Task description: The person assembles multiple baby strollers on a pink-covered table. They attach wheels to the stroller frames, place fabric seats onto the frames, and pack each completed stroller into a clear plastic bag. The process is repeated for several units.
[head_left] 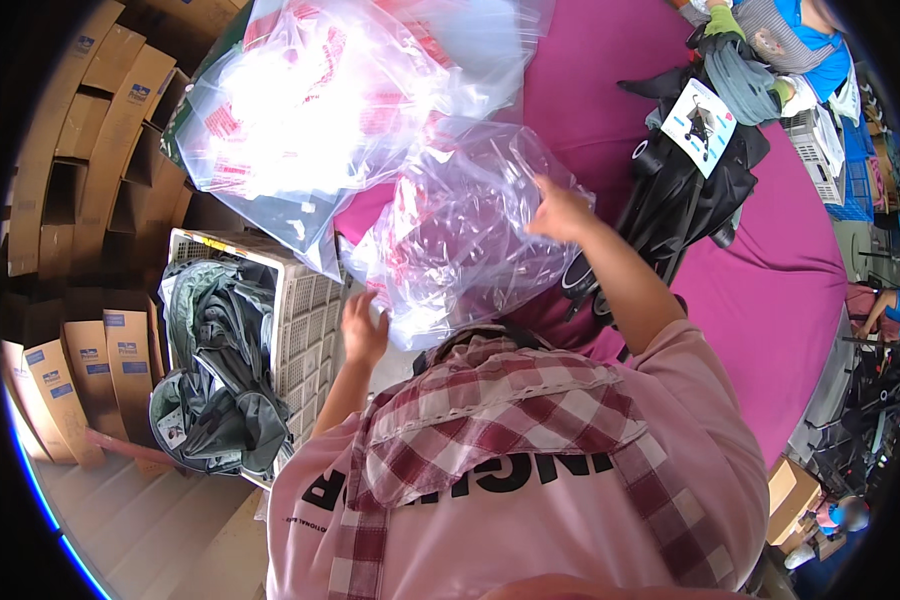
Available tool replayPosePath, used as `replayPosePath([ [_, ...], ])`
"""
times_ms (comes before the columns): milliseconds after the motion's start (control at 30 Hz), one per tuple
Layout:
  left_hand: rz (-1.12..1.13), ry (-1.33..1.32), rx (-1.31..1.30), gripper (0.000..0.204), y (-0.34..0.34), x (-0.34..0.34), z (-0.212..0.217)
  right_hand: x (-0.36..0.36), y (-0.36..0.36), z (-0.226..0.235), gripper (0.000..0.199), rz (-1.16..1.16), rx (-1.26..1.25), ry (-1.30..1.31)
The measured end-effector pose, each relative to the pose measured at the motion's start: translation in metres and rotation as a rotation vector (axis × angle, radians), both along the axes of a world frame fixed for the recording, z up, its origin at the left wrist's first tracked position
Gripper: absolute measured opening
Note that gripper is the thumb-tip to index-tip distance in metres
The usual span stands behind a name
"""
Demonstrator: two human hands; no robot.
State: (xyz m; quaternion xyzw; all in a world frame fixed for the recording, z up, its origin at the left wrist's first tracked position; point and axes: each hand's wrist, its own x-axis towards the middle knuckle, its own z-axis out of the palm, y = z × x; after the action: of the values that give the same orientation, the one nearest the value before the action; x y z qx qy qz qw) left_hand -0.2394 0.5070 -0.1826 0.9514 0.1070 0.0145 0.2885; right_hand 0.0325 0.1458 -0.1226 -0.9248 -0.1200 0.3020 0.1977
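Note:
A crumpled clear plastic bag (pixel 460 230) with red print lies on the magenta table (pixel 770 290) in front of me. My right hand (pixel 560 210) grips the bag's upper right part, fingers pinched on the film. My left hand (pixel 362 325) sits at the bag's lower left edge, fingers curled on its corner. A black folded umbrella (pixel 685 195) with a white tag lies just right of my right arm.
A pile of larger clear bags (pixel 310 100) covers the table's far left. A grey plastic crate (pixel 305 330) holding grey-green folded umbrellas (pixel 220 370) stands at my left. Flat cardboard boxes (pixel 80 130) line the left wall. Another person (pixel 780 40) works at the far right.

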Motion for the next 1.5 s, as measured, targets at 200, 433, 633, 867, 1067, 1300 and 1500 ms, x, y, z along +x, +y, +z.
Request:
replayPosePath([
  [200, 0.173, 0.226, -1.103, 0.110, -0.106, 0.144, 0.043, -0.103, 0.037, 0.016, 0.024, 0.396, 0.290, -0.503],
  [433, 0.606, 0.355, -0.622, 0.106, -0.122, 0.202, -0.012, -0.167, 0.012, 0.061, 0.023, 0.414, 0.458, 0.128],
  [633, 0.120, 0.129, -0.686, 0.054, -0.172, 0.145, -0.019, -0.112, -0.031, 0.074, 0.051, 0.229, 0.726, -0.467],
  [867, -0.211, -0.187, -0.495, 0.050, -0.230, 0.036, 0.136, -0.042, -0.002, 0.036, 0.080, -0.046, 0.717, -0.227],
  [1067, 0.383, -0.114, -0.340, 0.039, -0.163, -0.057, 0.102, -0.047, 0.046, 0.028, 0.018, 0.181, 0.590, -0.074],
  [1300, 0.532, -0.135, 0.051, 0.094, -0.100, -0.107, 0.100, -0.087, 0.094, 0.073, 0.012, 0.256, 0.863, -0.084],
  [1500, 0.449, 0.035, -0.039, 0.045, -0.025, -0.055, 0.053, -0.135, 0.111, 0.152, 0.024, 0.696, 0.722, -0.017],
])
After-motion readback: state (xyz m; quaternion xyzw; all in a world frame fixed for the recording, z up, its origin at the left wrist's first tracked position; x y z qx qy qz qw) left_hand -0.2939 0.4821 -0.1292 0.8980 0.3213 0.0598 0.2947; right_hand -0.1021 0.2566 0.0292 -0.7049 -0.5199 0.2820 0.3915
